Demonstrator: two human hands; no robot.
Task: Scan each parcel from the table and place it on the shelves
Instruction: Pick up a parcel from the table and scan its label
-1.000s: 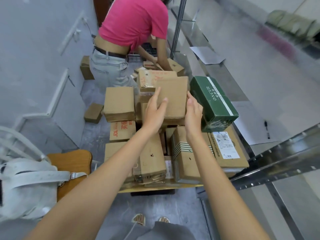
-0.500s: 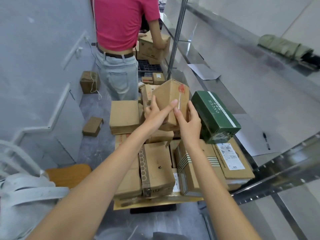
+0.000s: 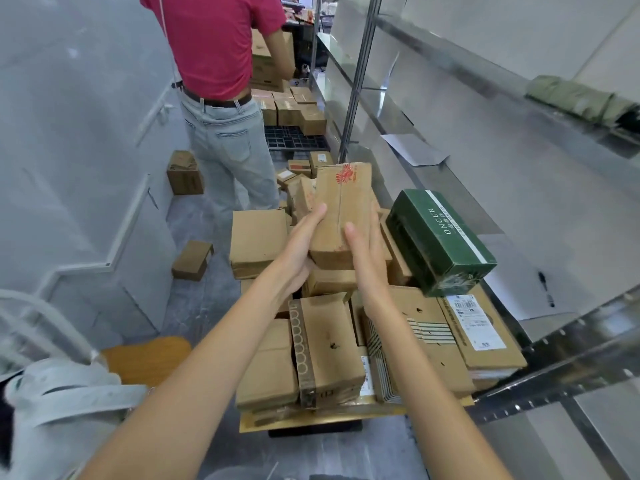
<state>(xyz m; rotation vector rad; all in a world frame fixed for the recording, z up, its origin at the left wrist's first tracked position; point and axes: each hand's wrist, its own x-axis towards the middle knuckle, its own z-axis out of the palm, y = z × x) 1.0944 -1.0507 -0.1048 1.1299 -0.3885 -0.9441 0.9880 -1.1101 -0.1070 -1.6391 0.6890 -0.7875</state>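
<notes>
Nearest to you on the left hangs a white bag (image 3: 52,407) beside a wooden stool (image 3: 145,358), and your two bare forearms reach forward over the counter (image 3: 311,419), of which only the yellowish front edge shows under a heap of cardboard boxes. At the front of that heap lies a box with a row of printed circles (image 3: 325,348), to its right a box with dark stripes (image 3: 415,344), and further right a flat box with a white label (image 3: 478,323). Above these you hold the parcel (image 3: 341,216), a brown box with a red stamp near its far end, lifted off the pile and tilted away from you. Your left hand (image 3: 298,247) supports it from the left and underneath, fingers lying along its side; your right hand (image 3: 365,251) lies against its right face with fingers fairly straight, so the grip is a two-handed clasp on that parcel. Just right of it a dark green box (image 3: 440,240) rests tilted on the pile. To the right run the metal shelves (image 3: 485,188), with a sheet of paper (image 3: 414,150) lying on one level and a green bundle (image 3: 575,102) on the level above. On the floor to the left sit two small boxes. Further off stands a person in a red shirt (image 3: 214,39) and pale jeans, back to you, with more boxes beyond.
</notes>
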